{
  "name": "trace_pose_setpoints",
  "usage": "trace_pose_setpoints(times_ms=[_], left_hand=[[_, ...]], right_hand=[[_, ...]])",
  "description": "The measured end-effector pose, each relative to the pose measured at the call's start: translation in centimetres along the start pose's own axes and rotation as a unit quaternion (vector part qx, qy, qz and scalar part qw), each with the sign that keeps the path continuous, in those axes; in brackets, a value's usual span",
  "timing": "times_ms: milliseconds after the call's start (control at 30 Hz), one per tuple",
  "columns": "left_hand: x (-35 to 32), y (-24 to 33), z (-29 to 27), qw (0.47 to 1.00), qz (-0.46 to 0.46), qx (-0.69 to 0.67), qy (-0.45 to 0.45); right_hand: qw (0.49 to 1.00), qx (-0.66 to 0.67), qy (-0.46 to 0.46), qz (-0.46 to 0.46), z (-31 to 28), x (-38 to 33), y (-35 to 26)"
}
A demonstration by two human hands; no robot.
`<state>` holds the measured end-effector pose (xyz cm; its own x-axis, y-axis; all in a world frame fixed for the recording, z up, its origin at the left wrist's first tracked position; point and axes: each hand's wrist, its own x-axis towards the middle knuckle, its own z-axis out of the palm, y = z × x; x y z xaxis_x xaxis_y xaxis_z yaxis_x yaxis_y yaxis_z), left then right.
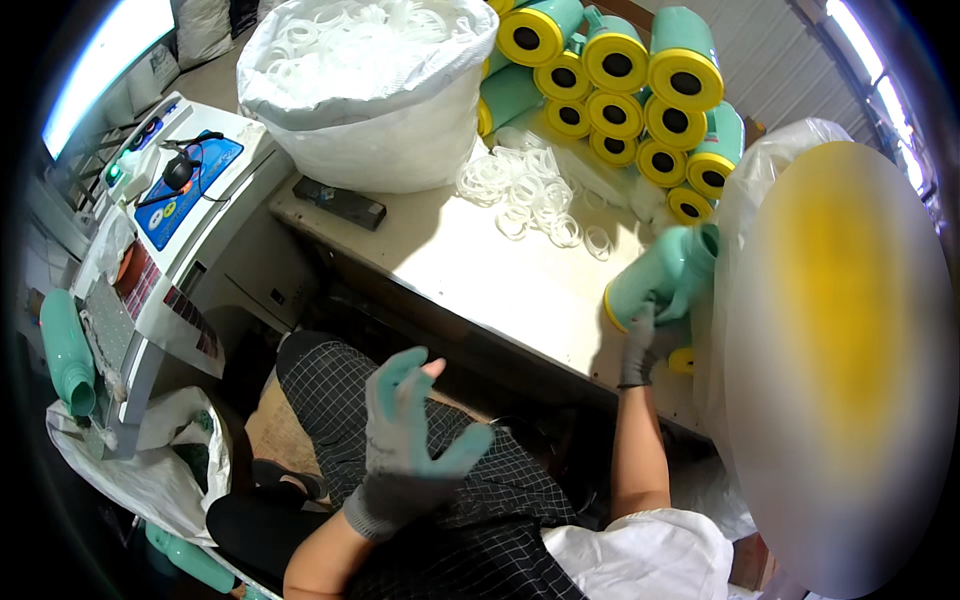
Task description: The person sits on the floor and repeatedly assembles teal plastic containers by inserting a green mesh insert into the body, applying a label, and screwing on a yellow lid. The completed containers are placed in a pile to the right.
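Indoors: held green bottle (650,278) over bright tabletop (450,265); ribbed panelling (765,60) beyond.

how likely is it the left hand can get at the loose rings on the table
Likely yes: the left hand looks empty, fingers spread, and nothing seems to block the way forward over the table to the loose rings, which lie uncovered beside the white sack.

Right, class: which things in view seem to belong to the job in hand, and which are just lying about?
Probably the job:
green bottle in the right hand
stacked bottles
loose white rings
sack of rings

Apparently lying about:
dark rectangular block
black corded device
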<state>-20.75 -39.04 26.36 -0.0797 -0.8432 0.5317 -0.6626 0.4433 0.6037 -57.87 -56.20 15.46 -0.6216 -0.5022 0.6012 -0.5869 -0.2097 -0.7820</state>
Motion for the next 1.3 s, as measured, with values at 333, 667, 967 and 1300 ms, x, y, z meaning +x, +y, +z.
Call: trace_pose_setpoints(times_ms=[333,667,967,1300], left_hand=[[-7.3,-7.2,-1.0,0.997,-0.059,0.011,0.039],[-32.8,-8.9,-14.8,0.672,-0.467,0.448,0.359],[-50.0,-24.2,-26.1,0.522,-0.583,0.544,0.303],[-56.5,-19.9,-31.1,0.547,-0.61,0.568,0.078]], right_hand=[[0.982,-0.136,-0.13,0.005,10.6,15.3,11.0],[0.882,0.117,-0.443,-0.108,6.2,-21.6,-9.3],[0.669,0.226,-0.694,-0.144,6.8,-30.7,-26.6],[0.506,0.238,-0.808,-0.184,4.4,-35.2,-27.8]])
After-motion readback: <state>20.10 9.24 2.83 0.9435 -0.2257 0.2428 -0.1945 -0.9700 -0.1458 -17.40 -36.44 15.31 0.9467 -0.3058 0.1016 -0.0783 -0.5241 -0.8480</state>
